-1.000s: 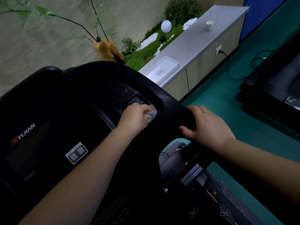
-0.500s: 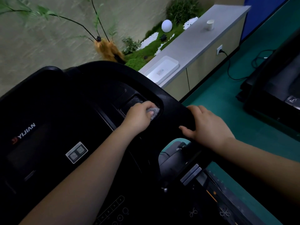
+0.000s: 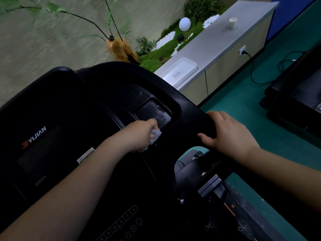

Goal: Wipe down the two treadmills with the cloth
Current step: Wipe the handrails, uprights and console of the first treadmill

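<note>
Green floor, grey counter (image 3: 225,40) behind. Black treadmill console (image 3: 86,110): left hand (image 3: 140,133) grips bunched cloth (image 3: 155,136) at near edge of recessed tray (image 3: 154,113), which lies up-right. Right hand (image 3: 229,134) curls over handrail (image 3: 194,117). Second treadmill (image 3: 298,101) far right, untouched.

left hand (image 3: 142,132) presses cloth (image 3: 155,135) on treadmill console (image 3: 73,108); right hand (image 3: 229,134) grips its rim.

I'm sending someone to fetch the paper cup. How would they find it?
Look past the black treadmill console to the long grey counter along the green floor. The paper cup stands upright near its far end, alone, well beyond the flat white tray: small, tall and pale.
</note>
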`<act>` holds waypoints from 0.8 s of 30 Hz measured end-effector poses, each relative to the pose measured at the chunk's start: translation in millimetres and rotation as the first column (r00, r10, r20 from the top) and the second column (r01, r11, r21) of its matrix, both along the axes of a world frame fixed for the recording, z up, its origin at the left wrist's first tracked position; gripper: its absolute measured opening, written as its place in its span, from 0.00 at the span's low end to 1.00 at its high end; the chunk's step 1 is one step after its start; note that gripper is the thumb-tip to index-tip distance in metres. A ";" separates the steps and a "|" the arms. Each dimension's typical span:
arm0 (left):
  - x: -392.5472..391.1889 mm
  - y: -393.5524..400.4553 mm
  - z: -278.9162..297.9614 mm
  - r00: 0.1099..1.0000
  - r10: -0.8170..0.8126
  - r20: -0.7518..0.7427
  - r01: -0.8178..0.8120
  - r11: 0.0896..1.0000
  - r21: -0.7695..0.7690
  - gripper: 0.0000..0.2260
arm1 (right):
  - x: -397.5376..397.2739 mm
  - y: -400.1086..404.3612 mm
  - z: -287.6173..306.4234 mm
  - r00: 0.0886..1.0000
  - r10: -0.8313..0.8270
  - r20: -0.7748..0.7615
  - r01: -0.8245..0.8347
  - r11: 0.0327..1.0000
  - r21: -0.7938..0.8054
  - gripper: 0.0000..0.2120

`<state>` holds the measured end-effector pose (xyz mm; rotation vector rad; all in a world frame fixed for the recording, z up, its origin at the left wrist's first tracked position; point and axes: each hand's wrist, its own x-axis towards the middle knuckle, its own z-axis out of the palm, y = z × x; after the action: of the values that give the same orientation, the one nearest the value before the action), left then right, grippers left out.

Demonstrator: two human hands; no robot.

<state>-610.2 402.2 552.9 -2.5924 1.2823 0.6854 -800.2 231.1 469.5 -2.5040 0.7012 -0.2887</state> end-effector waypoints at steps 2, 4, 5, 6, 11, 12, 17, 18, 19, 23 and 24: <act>-3.1 1.5 -0.2 0.994 0.054 -0.091 -0.062 0.994 -0.089 0.08 | 0.1 0.2 0.3 1.000 -0.001 0.001 0.001 1.000 0.004 0.30; -1.7 7.4 7.5 0.976 0.092 -0.199 -0.134 0.968 -0.212 0.10 | 0.0 0.4 0.3 1.000 0.000 -0.006 0.000 1.000 0.004 0.30; 0.7 10.8 13.7 0.973 0.082 -0.216 -0.141 0.951 -0.275 0.11 | 0.0 0.3 -0.1 1.000 0.002 -0.005 -0.002 1.000 0.003 0.30; 3.5 14.2 20.2 0.978 0.072 -0.198 -0.138 0.929 -0.343 0.11 | 0.0 0.2 -0.1 1.000 0.004 -0.003 -0.004 1.000 0.002 0.30; 54.9 19.2 58.6 0.915 0.344 0.210 -0.119 0.727 -0.676 0.12 | 0.3 0.7 -0.2 1.000 -0.003 -0.010 0.003 1.000 0.006 0.30; 72.6 19.5 62.2 0.869 0.372 0.327 -0.065 0.740 -0.670 0.12 | 0.4 0.7 -0.3 1.000 -0.005 -0.014 0.006 1.000 0.007 0.30; 106.9 2.0 54.0 0.754 0.116 0.646 -0.016 0.987 -0.159 0.16 | 0.9 0.6 -1.9 1.000 -0.014 -0.018 0.013 1.000 -0.003 0.31; 101.5 -1.8 53.8 0.754 0.104 0.649 -0.033 0.992 -0.120 0.18 | 0.9 0.6 -1.6 1.000 -0.016 -0.017 0.016 1.000 -0.004 0.31; 96.9 -2.7 53.3 0.756 0.092 0.647 -0.036 0.994 -0.100 0.19 | 0.7 0.7 -1.6 1.000 -0.016 -0.018 0.016 1.000 -0.004 0.31; 73.2 5.7 48.9 0.842 -0.035 0.539 0.031 0.999 0.016 0.13 | 0.6 0.3 -1.4 1.000 -0.009 -0.015 0.009 1.000 -0.005 0.30; 64.0 6.7 44.9 0.873 -0.085 0.479 0.065 0.996 0.058 0.13 | 0.4 0.3 -0.9 1.000 -0.008 -0.014 0.008 1.000 -0.003 0.30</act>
<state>-546.2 408.9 597.8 -2.4395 1.1761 0.0323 -799.8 231.4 468.6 -2.5089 0.7174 -0.2752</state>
